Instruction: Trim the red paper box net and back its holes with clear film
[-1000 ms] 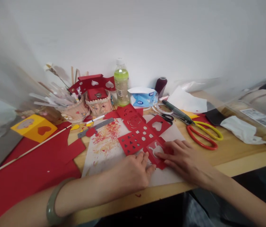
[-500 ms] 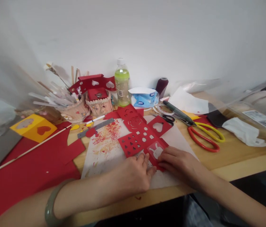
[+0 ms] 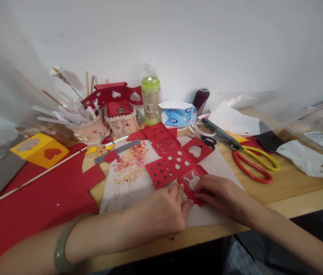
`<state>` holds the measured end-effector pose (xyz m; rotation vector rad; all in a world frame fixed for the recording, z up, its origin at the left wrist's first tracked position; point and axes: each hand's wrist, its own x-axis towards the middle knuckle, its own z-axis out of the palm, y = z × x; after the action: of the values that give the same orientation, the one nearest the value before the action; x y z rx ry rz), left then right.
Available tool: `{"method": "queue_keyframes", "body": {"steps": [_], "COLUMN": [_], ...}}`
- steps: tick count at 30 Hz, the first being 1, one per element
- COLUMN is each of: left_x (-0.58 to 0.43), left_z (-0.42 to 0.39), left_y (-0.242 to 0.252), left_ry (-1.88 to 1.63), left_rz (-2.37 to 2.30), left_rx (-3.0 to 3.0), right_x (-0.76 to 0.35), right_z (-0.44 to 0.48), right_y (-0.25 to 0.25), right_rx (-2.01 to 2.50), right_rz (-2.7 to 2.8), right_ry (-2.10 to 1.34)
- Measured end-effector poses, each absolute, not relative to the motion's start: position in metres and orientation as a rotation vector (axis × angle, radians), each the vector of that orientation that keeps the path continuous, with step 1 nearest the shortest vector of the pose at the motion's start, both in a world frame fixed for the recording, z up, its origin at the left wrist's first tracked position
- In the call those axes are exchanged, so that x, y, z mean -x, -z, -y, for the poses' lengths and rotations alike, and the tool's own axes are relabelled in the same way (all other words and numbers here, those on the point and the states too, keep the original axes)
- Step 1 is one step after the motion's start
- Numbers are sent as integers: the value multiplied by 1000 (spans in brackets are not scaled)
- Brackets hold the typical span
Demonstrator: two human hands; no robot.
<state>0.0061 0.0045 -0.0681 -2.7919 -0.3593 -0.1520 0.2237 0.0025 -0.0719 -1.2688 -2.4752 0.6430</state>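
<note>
A red paper cutout [image 3: 175, 173] lies unfolded on a white sheet [image 3: 121, 194], its panels pierced with triangles, small shapes, a heart and a rose pattern. The nearest panel has a rabbit-shaped opening [image 3: 192, 179] with what looks like a clear film over it. My left hand [image 3: 168, 204] has its fingers bent at that panel's lower left edge, thumb toward the bottom corner. From the other side, my right hand [image 3: 218, 193] closes its fingers on the panel's right edge, covering part of it. Both hands' fingertips are partly hidden.
Large red-and-yellow-handled scissors [image 3: 254, 166] lie at the right, near black scissors [image 3: 207, 142]. A grey ruler [image 3: 118, 151] rests on the left. Behind stand a green-drink bottle [image 3: 150, 95], a tissue pack [image 3: 178, 114] and decorated pots [image 3: 122, 124]. Red card [image 3: 43, 206] covers the table's left side.
The camera view has shifted slightly, so the table items appear displaced. Both hands stay at the rabbit panel with nearly the same grip; the right fingers have shifted slightly.
</note>
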Motion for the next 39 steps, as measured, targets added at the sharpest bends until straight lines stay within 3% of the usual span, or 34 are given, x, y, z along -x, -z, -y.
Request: {"method": "queue_keyframes", "body": {"steps": [16, 39], "left_x": [-6, -7], "left_z": [-5, -6], "left_y": [64, 66], "left_ry": [156, 188], "left_rz": [327, 316], "left_rx": [2756, 2775], "right_x": [-222, -224], "right_z": [-11, -4], "right_y": [66, 65], "right_rx": [1354, 1314], "right_rz": [2380, 2418], "right_ry": [-850, -701]}}
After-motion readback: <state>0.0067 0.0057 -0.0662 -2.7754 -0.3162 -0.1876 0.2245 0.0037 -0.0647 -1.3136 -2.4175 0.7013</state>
